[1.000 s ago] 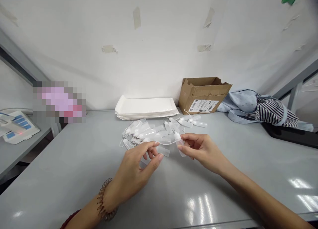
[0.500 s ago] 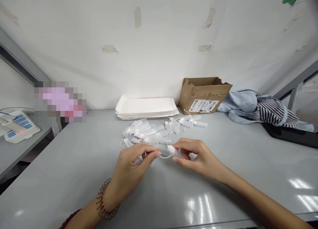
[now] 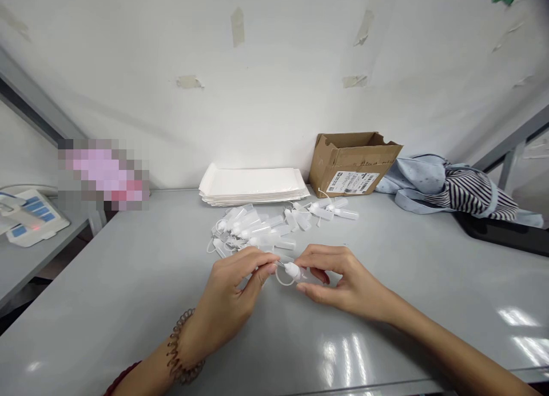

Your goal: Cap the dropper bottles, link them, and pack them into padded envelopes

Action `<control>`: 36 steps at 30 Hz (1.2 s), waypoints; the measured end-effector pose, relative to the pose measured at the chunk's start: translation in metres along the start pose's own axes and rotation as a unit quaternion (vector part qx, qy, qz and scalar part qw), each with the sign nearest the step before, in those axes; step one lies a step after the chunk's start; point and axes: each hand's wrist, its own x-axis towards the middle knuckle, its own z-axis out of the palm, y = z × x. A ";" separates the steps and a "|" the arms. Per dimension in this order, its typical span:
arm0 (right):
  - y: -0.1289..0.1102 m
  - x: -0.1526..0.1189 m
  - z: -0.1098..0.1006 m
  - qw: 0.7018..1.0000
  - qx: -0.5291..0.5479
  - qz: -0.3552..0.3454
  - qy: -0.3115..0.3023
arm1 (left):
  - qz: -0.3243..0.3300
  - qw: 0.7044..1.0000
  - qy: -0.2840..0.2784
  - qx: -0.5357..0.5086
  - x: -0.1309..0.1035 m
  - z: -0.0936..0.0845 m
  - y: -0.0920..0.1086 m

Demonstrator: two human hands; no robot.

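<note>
My right hand (image 3: pixel 338 276) grips a small clear bottle (image 3: pixel 302 273) with a white cap, its thin needle tip pointing left. A white strap loops from the cap below the needle. The fingertips of my left hand (image 3: pixel 242 281) are pinched together at the needle's end; what they hold is too small to make out. Just beyond both hands lies a loose pile of similar small bottles (image 3: pixel 255 230), with several more bottles (image 3: pixel 321 210) to its right.
On the grey table (image 3: pixel 128 281), a stack of white envelopes (image 3: pixel 253 184) lies against the wall. An open cardboard box (image 3: pixel 354 164) stands right of it, beside a blue and striped cloth (image 3: pixel 476 193). A white device (image 3: pixel 36 216) is at the far left.
The bottle in my right hand has moved slightly down, and its needle now meets my left fingertips. My left hand has shifted slightly right.
</note>
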 end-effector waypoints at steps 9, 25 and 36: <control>0.001 -0.001 0.001 1.000 -0.002 0.004 -0.011 | -0.005 1.000 -0.004 0.007 -0.001 0.000 -0.001; -0.001 0.000 -0.001 1.000 0.008 -0.003 0.003 | -0.006 1.000 -0.002 -0.006 0.001 -0.001 0.001; 0.000 0.000 0.001 1.000 0.009 -0.016 0.008 | 0.007 1.000 0.003 -0.011 0.001 -0.001 0.002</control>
